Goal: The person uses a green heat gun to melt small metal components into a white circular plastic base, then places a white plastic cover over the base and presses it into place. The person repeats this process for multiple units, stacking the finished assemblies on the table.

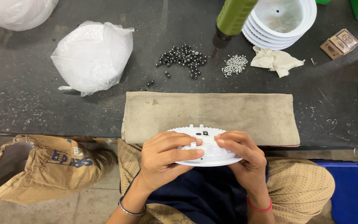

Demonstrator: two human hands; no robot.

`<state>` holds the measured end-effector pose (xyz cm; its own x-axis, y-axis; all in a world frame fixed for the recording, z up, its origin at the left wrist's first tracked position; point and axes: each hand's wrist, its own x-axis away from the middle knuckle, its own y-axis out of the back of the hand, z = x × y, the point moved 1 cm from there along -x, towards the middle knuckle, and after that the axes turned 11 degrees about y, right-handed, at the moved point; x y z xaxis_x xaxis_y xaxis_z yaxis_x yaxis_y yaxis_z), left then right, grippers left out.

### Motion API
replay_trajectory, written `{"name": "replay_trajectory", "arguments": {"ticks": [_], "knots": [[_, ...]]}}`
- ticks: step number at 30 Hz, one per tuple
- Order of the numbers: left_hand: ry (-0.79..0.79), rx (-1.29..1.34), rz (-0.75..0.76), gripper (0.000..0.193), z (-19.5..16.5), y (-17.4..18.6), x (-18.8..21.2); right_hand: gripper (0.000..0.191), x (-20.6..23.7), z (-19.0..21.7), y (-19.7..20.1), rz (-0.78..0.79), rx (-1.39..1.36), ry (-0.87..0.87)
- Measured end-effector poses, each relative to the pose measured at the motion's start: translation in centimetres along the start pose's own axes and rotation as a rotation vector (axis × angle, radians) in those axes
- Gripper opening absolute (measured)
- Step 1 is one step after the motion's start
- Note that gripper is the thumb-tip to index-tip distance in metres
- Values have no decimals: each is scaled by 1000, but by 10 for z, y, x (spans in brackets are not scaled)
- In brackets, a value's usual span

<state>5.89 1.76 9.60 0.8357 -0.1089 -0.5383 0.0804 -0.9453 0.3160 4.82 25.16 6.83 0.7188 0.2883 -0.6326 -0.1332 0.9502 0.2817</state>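
Both the left hand (162,159) and the right hand (243,155) gripped a white disc (208,145) over the lap, at the table (21,95) edge. It touched a beige cloth (212,112); steel balls (183,56) and screws (234,65) lay beyond.

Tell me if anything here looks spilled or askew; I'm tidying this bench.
A few dark steel balls lie strayed from the main ball pile, toward the cloth mat. The crumpled rag lies loose beside the small screws. Nothing looks damaged.
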Motion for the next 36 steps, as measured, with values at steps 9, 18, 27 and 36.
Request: {"name": "replay_trajectory", "arguments": {"ticks": [9, 18, 27, 36], "knots": [[-2, 6, 21, 31, 2, 1, 2, 51, 0, 0, 0, 9, -6, 1], [1, 39, 57, 34, 2, 4, 2, 50, 2, 1, 0, 9, 9, 7], [14, 51, 8, 30, 1, 2, 4, 50, 2, 1, 0, 27, 4, 6], [6, 49, -20, 30, 2, -2, 5, 51, 5, 1, 2, 32, 10, -1]]}}
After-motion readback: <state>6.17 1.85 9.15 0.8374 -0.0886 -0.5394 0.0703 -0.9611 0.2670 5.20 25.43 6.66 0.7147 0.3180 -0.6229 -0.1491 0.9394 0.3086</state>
